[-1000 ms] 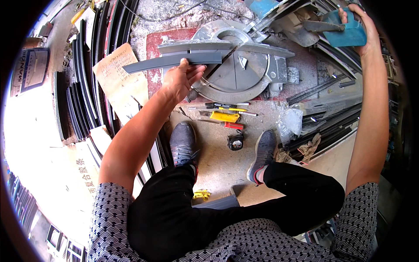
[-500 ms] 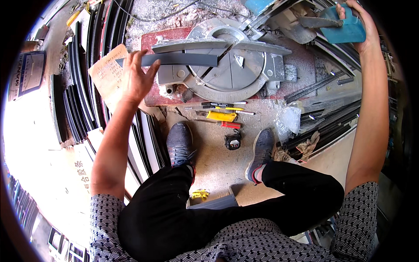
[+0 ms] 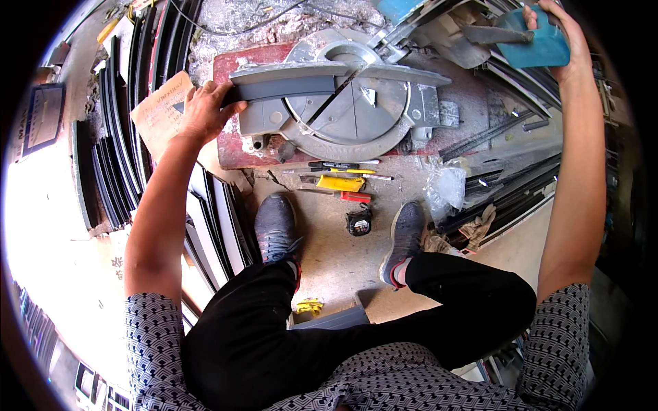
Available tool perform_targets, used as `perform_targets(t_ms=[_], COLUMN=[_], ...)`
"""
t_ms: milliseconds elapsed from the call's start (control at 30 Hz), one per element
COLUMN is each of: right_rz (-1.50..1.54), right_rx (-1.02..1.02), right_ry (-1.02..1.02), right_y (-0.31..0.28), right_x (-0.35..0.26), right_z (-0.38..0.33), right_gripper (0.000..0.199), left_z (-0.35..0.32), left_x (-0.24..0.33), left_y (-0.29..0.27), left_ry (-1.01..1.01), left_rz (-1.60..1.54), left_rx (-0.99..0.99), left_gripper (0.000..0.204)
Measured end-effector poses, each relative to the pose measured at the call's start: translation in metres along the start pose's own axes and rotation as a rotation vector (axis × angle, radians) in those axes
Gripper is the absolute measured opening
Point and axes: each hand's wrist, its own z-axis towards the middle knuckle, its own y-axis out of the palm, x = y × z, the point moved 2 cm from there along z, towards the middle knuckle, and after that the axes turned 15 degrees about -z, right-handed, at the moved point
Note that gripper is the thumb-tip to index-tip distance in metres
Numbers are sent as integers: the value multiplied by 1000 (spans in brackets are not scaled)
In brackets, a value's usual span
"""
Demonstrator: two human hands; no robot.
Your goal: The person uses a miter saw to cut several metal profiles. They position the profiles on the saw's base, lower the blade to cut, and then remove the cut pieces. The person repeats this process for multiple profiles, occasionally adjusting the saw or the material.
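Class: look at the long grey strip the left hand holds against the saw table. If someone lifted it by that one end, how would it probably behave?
The grey strip looks like a straight, formed profile, so probably stiff rather than floppy. It is long and the left hand grips only its end, so the far end would likely dip and swing. Its flat faces suggest it would slide, not roll, across the saw table.

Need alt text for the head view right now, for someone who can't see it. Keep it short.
A seated person's left hand grips the end of a grey profile strip lying across a mitre saw's round table, while the right hand holds the saw's blue handle raised at upper right. On the floor between their shoes lie a tape measure, a yellow cutter and pens.
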Motion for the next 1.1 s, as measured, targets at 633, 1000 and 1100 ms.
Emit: perform_targets(t_ms=[633, 1000, 1100], right_rz=[-98, -75, -61], right_rx=[-22, -37, -67], right_ry=[-167, -162, -151], right_y=[-13, -10, -13], right_x=[11, 9, 9], right_z=[8, 7, 11], right_gripper=[16, 14, 15], left_z=[5, 14, 12], left_x=[36, 32, 30], left_y=[6, 14, 16], left_ry=[-10, -102, -62], left_rz=[13, -171, -178], left_rx=[225, 163, 214], left_gripper=[72, 76, 78])
